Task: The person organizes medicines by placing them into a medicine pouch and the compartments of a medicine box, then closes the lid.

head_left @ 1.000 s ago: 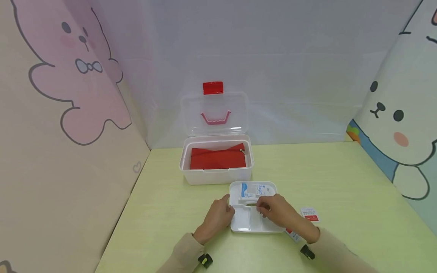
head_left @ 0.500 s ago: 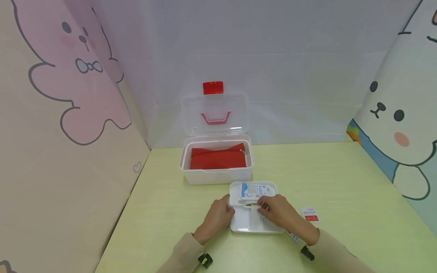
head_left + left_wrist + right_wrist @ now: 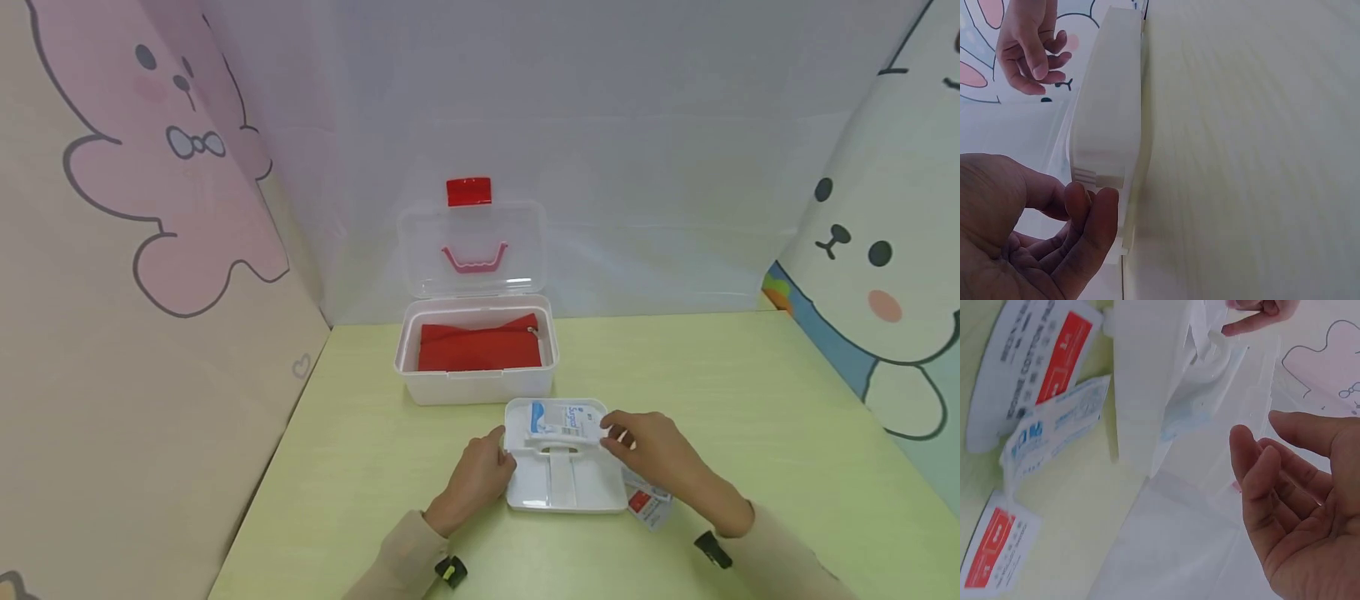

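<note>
A white divided tray (image 3: 528,483) lies on the table. My left hand (image 3: 477,479) pinches its left edge between thumb and fingers, as the left wrist view shows on the tray's side wall (image 3: 1107,94). In its back compartment sits a blue-and-white packet (image 3: 558,419) with "Surgical" lettering. A pale, flat strip (image 3: 562,481) runs down the front compartment. My right hand (image 3: 652,450) hovers at the tray's right edge with loosely bent fingers; the right wrist view shows nothing between them. Beneath it lie red-and-white cotton pad packets (image 3: 1041,356) and a blue-lettered packet (image 3: 1057,425), partly hidden in the head view.
Behind the tray stands a clear-white plastic box (image 3: 480,387) with its lid (image 3: 420,250) raised and a red zippered pouch (image 3: 480,348) inside. A white sheet (image 3: 660,167) hangs at the table's back edge. Cartoon-printed panels (image 3: 225,400) flank both sides.
My right hand has lifted off the tray's middle and shifted right, uncovering the pale strip and the handle slot. It now covers one of the packets on the right. My left hand stays put.
</note>
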### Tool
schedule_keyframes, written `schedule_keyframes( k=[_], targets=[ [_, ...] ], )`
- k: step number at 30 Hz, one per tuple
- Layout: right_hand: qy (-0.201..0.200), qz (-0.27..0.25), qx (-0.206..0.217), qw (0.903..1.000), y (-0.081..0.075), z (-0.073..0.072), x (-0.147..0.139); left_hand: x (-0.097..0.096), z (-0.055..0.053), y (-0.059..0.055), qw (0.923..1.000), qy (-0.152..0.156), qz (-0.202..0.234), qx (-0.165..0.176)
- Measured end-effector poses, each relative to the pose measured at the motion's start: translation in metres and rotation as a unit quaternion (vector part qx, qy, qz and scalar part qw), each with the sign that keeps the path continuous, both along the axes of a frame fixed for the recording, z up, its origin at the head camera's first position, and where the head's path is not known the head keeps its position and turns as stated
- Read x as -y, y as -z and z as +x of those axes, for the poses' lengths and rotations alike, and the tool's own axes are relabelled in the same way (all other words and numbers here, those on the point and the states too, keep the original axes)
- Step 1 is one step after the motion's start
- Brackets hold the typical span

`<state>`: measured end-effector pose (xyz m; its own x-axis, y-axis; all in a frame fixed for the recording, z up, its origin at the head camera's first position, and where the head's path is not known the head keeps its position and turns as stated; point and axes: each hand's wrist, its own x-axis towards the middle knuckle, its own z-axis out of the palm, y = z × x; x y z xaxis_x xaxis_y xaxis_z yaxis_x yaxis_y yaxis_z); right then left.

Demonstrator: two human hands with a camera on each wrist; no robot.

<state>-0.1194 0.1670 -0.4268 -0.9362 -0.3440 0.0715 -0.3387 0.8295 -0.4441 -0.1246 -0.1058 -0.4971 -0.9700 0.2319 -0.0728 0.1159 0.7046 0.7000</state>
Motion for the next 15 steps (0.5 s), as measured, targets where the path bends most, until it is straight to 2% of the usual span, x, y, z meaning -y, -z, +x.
schedule_keyframes(
  k=[3,5,15],
  targets=[
    [-0.008,-0.002,-0.024,0.9997,-0.001,0.0,-0.016,0.0,0.0,0.0,1.0,0.0,0.002,-0.004],
    [-0.002,0.001,-0.024,0.9997,-0.001,0.001,-0.025,0.0,-0.001,0.0,1.0,-0.001,0.001,-0.002],
    [0.015,0.016,0.012,0.9997,0.004,0.007,-0.048,-0.001,0.0,-0.001,1.0,-0.003,-0.001,0.003]
  ],
)
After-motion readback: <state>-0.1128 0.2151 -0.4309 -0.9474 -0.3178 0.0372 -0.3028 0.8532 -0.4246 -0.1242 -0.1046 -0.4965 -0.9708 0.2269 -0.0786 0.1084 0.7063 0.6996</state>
